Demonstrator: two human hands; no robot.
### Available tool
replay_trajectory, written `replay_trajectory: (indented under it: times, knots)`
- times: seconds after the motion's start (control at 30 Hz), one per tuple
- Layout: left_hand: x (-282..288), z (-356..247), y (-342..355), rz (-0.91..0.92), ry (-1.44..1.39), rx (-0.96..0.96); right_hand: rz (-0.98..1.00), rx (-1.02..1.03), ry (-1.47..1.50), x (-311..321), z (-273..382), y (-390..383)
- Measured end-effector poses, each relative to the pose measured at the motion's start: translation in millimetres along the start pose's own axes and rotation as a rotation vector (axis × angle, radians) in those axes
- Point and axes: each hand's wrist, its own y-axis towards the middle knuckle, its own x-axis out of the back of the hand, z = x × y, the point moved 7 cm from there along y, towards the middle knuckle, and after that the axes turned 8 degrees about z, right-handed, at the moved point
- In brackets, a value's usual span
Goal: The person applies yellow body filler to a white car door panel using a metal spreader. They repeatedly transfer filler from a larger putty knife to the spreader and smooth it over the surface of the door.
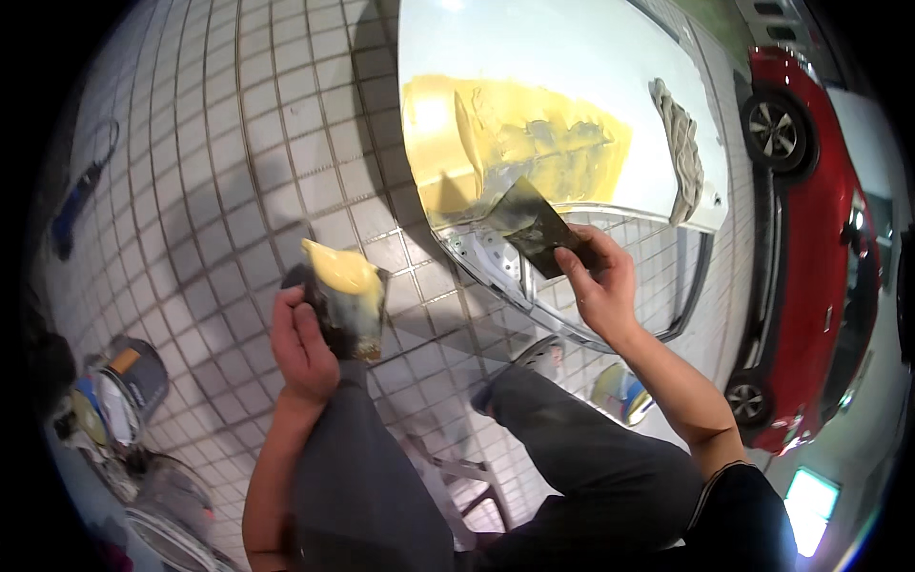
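Observation:
My left hand [307, 351] is closed on the edge of a dark flat palette [351, 319], which carries a mound of yellow body filler [341, 267]. In my right hand [602, 286] a dark, flat, rectangular spreader [530, 229] is pinched between thumb and fingers. Its far edge lies at the near border of the filled patch; whether it touches cannot be made out. The white car door panel [534, 38] is in front of me with its window frame toward me. Yellow filler [448, 133] covers part of it, smooth at left, rough with grey areas showing toward the middle.
A crumpled grey cloth [679, 153] lies on the panel's right end. A red car [810, 257] stands at far right. Cans [133, 381] and a bucket [172, 505] are at lower left, another can [621, 393] by my right knee. A blue-handled tool [76, 210] lies on the tiles.

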Motion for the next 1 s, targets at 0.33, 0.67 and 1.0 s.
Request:
replay_trajectory:
  times: [0.33, 0.67, 1.0]
  knots:
    - [-60.0, -111.7, 41.9, 0.314, 0.218, -0.093, 0.063, 0.107, 0.725, -53.5, 46.1, -24.1]
    - [-57.2, -100.5, 33.0, 0.029, 0.177, -0.126, 0.187, 0.101, -0.125, -44.9, -11.0, -49.8]
    - [-111.2, -84.0, 20.4, 0.384, 0.135, -0.143, -0.171, -0.019, 0.970, -27.4, -15.9, -32.2]
